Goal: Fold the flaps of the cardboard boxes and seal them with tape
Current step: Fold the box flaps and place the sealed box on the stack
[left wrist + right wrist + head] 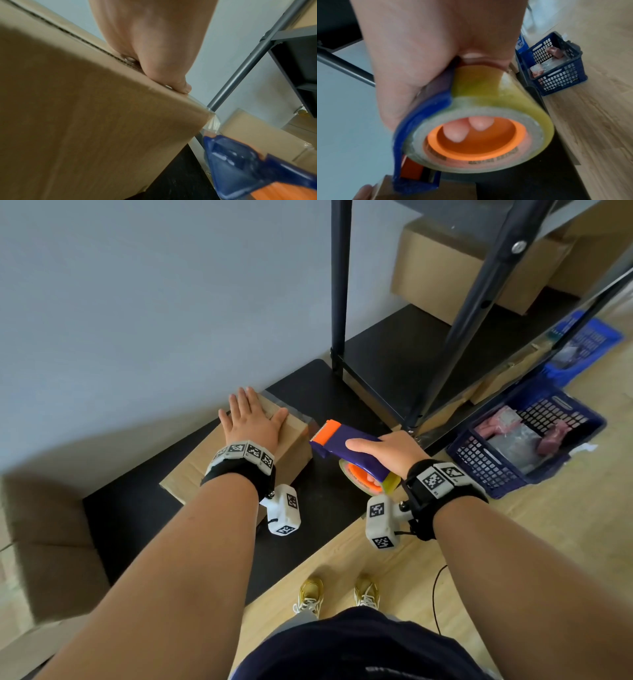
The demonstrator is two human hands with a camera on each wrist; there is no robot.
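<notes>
A closed cardboard box (291,443) (85,121) lies on the black table (137,508). My left hand (248,419) (150,47) presses flat on its top with straight fingers. My right hand (387,451) (436,47) grips a blue and orange tape dispenser (346,445) (248,169) (419,121) just right of the box, its cutter end pointing at the box's right edge. A clear tape strip (212,121) runs from the box corner toward the dispenser. The tape roll (488,108) sits on the orange hub, two fingertips (481,123) showing inside it.
A black metal shelf frame (339,285) holding cardboard boxes (445,268) stands behind the dispenser. A blue plastic crate (524,446) (556,70) of packets sits on the wooden floor at right. Another cardboard box (51,542) stands at the left edge. A grey wall lies behind.
</notes>
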